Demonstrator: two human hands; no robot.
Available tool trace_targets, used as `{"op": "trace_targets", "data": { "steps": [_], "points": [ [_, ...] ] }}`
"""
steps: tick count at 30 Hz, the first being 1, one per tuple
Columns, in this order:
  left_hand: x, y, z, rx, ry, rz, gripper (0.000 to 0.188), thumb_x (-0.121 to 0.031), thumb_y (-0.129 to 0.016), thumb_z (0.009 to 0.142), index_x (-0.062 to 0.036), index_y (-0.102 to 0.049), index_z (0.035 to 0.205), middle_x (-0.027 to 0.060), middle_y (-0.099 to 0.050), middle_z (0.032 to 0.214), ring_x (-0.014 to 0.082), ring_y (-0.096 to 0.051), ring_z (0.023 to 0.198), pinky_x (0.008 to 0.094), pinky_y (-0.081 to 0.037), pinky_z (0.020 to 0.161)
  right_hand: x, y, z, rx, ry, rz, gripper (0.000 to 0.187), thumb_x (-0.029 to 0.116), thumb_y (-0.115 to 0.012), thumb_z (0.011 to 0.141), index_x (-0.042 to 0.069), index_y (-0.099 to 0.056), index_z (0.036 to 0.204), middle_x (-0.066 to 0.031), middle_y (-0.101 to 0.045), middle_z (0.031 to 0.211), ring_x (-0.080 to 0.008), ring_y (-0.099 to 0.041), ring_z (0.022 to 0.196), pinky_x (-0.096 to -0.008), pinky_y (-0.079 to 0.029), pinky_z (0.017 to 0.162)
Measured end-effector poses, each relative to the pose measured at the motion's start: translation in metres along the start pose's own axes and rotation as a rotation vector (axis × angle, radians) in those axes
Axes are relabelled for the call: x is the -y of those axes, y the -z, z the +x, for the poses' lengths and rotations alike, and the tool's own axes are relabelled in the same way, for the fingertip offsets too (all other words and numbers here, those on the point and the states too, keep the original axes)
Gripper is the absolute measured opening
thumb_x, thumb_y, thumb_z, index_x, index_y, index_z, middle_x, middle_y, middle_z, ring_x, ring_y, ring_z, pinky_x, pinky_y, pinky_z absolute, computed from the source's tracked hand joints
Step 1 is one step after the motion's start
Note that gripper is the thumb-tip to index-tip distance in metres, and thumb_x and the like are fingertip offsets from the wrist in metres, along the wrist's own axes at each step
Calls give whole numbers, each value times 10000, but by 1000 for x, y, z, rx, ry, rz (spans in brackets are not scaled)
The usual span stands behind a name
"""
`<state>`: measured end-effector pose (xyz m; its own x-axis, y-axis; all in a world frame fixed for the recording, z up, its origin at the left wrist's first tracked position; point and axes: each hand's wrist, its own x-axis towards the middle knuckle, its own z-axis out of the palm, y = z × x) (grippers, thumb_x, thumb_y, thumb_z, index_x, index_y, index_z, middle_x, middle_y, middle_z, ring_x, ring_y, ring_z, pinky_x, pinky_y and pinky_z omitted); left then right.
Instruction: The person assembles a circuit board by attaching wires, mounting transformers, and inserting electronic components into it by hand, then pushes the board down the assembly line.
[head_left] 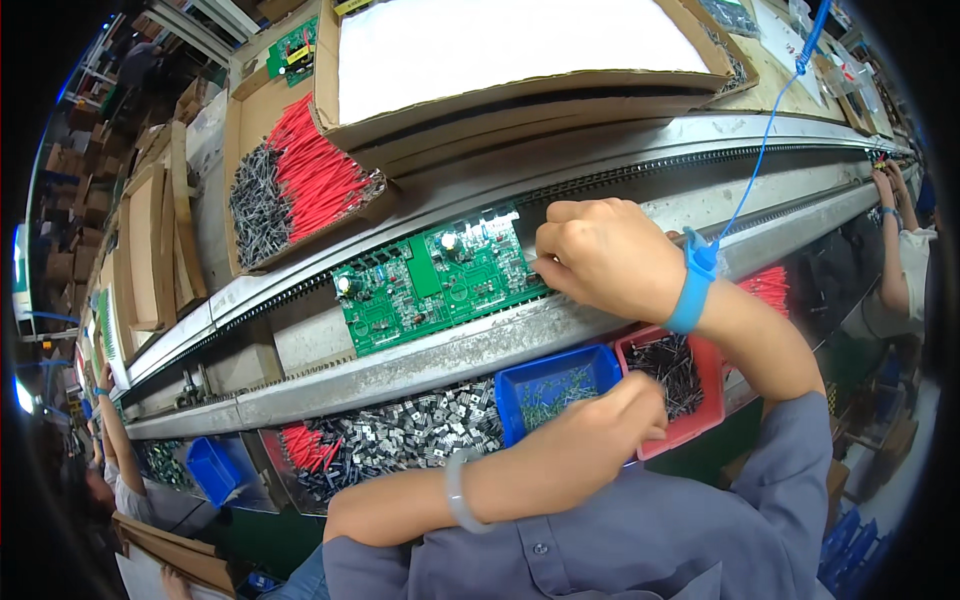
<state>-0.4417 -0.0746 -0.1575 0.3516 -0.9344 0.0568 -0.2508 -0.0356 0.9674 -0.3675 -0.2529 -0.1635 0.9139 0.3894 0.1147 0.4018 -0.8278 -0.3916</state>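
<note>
A green circuit board (440, 280) fitted with many small components lies in the rail conveyor before me. At its right end is my right hand (605, 255), fingers curled and closed, a blue wrist strap (692, 295) on the wrist. Whatever its fingertips grip is hidden. Nearer to me, my left hand (575, 440) hangs over the front edges of two parts bins, its fingers pinched together. I cannot make out anything between them. Below it are a blue bin (508, 405) with small green-tinged parts and a red bin (708, 400) holding dark, thin-leaded parts.
Black-and-white components (430, 430) and red-sleeved parts (312, 447) fill a tray at front left. Behind the rail stand a carton of red and grey leaded parts (318, 180) and a large cardboard box (520, 100). A blue cord (757, 165) rises from my strap. Other people work at both sides.
</note>
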Motion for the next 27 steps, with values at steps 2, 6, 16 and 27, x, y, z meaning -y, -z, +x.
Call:
{"op": "trace_targets", "data": {
  "steps": [2, 6, 16, 27],
  "points": [
    [-9, 14, -18, -47, 77, -97, 236, 107, -608, 926, 24, -623, 1146, 193, -641, 1185, 305, -727, 1034, 370, -616, 855, 2, 1, 4, 12, 9, -14, 205, 151, -678, 849, -20, -715, 742, -210, -708, 818, -413, -717, 735, -497, -597, 699],
    [-14, 33, -48, -213, 218, -117, 297, 132, -589, 943, 26, -627, 1218, 174, -703, 1067, 223, -766, 921, 304, -640, 798, 5, -2, 6, 64, -3, -101, 176, 176, -720, 858, 21, -721, 774, -142, -677, 819, -368, -698, 748, -466, -584, 703],
    [9, 53, -116, -617, 323, 25, 150, 92, -655, 960, 70, -745, 1079, 120, -677, 955, 193, -742, 847, 270, -599, 729, 7, -4, 13, 66, 62, -99, 170, 110, -676, 812, -19, -708, 707, -231, -703, 776, -409, -723, 699, -476, -599, 655],
    [33, 88, -121, -888, 208, 302, 243, 91, -686, 928, 41, -761, 1154, 121, -743, 870, 162, -742, 821, 239, -550, 705, 7, -8, 7, 80, -40, -55, 173, 173, -759, 849, 15, -702, 810, -165, -703, 850, -378, -718, 786, -484, -581, 688]
  ]
}}
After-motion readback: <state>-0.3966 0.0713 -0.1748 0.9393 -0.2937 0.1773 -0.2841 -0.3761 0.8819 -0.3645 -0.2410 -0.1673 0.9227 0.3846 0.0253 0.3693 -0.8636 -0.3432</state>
